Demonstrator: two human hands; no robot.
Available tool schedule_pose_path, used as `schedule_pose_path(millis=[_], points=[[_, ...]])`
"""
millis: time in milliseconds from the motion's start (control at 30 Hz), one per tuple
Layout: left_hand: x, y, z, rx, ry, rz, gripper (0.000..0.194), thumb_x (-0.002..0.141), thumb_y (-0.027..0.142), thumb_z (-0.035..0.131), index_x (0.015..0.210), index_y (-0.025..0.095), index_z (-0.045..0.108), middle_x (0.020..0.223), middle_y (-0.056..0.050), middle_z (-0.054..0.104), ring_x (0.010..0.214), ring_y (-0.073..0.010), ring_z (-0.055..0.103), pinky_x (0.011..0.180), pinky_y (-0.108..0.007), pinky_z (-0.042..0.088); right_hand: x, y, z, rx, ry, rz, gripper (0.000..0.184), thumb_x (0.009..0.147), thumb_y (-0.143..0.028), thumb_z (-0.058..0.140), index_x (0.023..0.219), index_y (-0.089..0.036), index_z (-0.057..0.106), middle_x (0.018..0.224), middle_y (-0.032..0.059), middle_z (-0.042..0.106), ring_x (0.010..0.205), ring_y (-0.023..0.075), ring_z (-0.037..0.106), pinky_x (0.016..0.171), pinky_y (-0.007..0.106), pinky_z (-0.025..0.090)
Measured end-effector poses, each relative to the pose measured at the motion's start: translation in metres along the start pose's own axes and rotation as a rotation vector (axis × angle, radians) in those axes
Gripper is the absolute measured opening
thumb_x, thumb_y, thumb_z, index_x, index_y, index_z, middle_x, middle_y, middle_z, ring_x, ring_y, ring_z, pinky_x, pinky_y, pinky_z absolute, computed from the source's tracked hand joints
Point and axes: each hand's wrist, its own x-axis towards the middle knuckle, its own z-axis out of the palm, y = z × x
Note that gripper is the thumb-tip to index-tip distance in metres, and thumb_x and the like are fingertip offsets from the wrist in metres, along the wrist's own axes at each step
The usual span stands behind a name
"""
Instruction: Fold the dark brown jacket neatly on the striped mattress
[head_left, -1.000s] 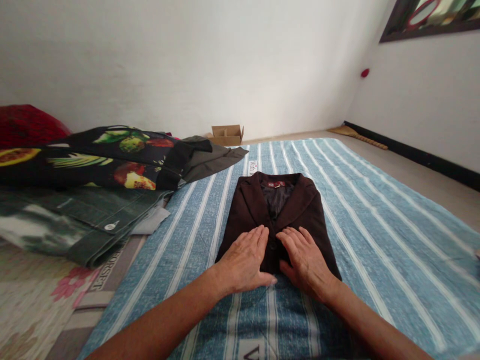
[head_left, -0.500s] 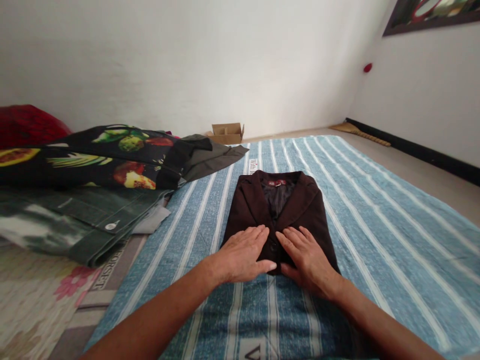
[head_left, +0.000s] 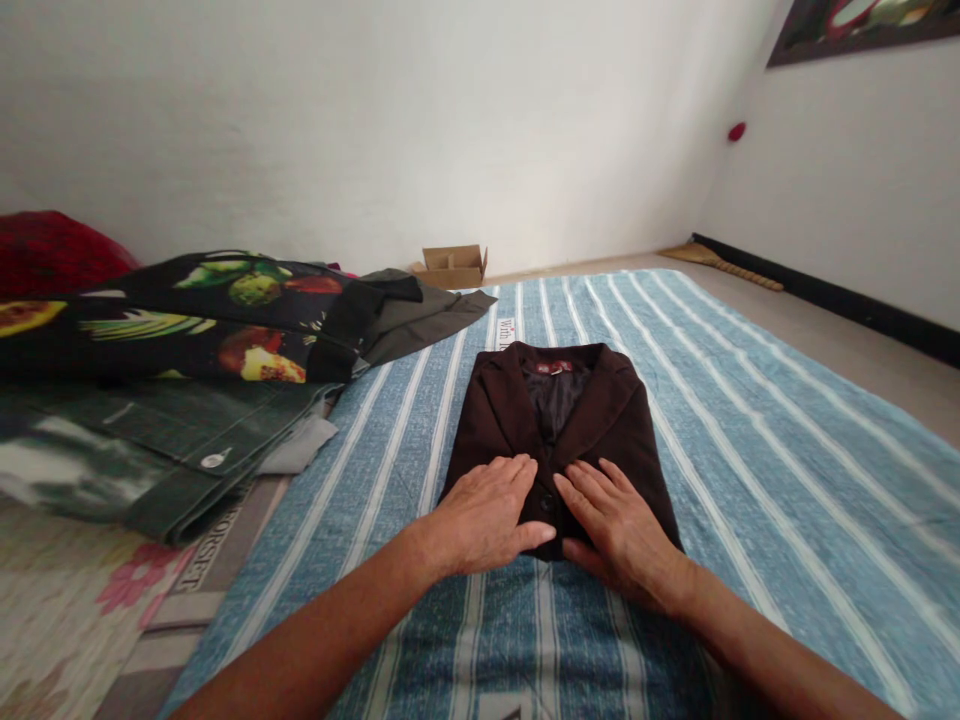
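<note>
A dark brown jacket (head_left: 611, 425) lies folded into a compact rectangle, its collar toward the far side and a red label inside the neck. My left hand (head_left: 484, 512) rests flat on its lower left part, fingers stretched out. On the lower right part lies my right hand (head_left: 619, 520), palm down, with its fingers extended. Between the two hands a button and the front edge of the jacket show. Beneath it spreads a blue and white striped sheet (head_left: 390, 440). The jacket's near corners are partly hidden by my hands.
To the left lies a pile of clothes, with a black fruit-print garment (head_left: 180, 325) above a dark green denim garment (head_left: 172, 435). A small open cardboard box (head_left: 451, 266) stands by the back wall. A straw broom (head_left: 724, 262) lies along the right wall.
Both hands stay on the folded jacket and have barely shifted. The camera view has moved very slightly; the clothes pile appears a little farther left.
</note>
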Motion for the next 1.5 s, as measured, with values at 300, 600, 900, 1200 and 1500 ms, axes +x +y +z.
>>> schedule_pose_path(millis=[300, 600, 900, 1200, 1500], points=[[-0.001, 0.002, 0.001, 0.003, 0.030, 0.004, 0.067, 0.081, 0.050, 0.050, 0.132, 0.010, 0.036, 0.137, -0.016, 0.042, 0.122, -0.0298, 0.042, 0.099, -0.042, 0.033, 0.003, 0.000, -0.008, 0.005, -0.107, 0.015, 0.060, 0.078, -0.027, 0.058, 0.131, -0.004, 0.042, 0.130, 0.0220, 0.048, 0.122, 0.0338, 0.040, 0.102, 0.056, 0.026], [0.000, 0.000, 0.004, -0.011, 0.029, 0.007, 0.068, 0.082, 0.051, 0.048, 0.134, 0.010, 0.034, 0.139, -0.015, 0.040, 0.124, -0.0295, 0.039, 0.101, -0.042, 0.031, 0.004, -0.001, -0.009, 0.046, -0.139, 0.074, 0.062, 0.078, -0.029, 0.058, 0.133, -0.009, 0.039, 0.132, 0.0194, 0.046, 0.124, 0.0326, 0.038, 0.103, 0.058, 0.022], [0.002, 0.000, 0.003, 0.001, 0.027, 0.005, 0.065, 0.083, 0.051, 0.047, 0.132, 0.010, 0.037, 0.137, -0.016, 0.042, 0.121, -0.0300, 0.042, 0.100, -0.042, 0.032, 0.003, -0.003, -0.010, 0.036, -0.128, 0.078, 0.061, 0.078, -0.029, 0.057, 0.132, -0.006, 0.040, 0.132, 0.0203, 0.046, 0.123, 0.0333, 0.039, 0.102, 0.059, 0.022], [0.001, -0.001, 0.010, 0.002, 0.101, 0.033, 0.064, 0.084, 0.051, 0.047, 0.131, 0.009, 0.037, 0.135, -0.016, 0.044, 0.119, -0.0299, 0.043, 0.098, -0.042, 0.034, -0.002, -0.009, -0.008, -0.021, -0.102, 0.050, 0.061, 0.076, -0.023, 0.057, 0.131, -0.002, 0.041, 0.133, 0.0238, 0.044, 0.125, 0.0366, 0.035, 0.102, 0.060, 0.020], [0.000, -0.010, 0.024, -0.033, 0.186, 0.045, 0.071, 0.080, 0.055, 0.051, 0.134, 0.011, 0.035, 0.138, -0.014, 0.042, 0.125, -0.0275, 0.037, 0.104, -0.042, 0.027, -0.004, -0.007, -0.006, 0.003, -0.076, 0.039, 0.065, 0.071, -0.019, 0.054, 0.132, -0.004, 0.039, 0.133, 0.0233, 0.043, 0.127, 0.0347, 0.033, 0.103, 0.058, 0.020]])
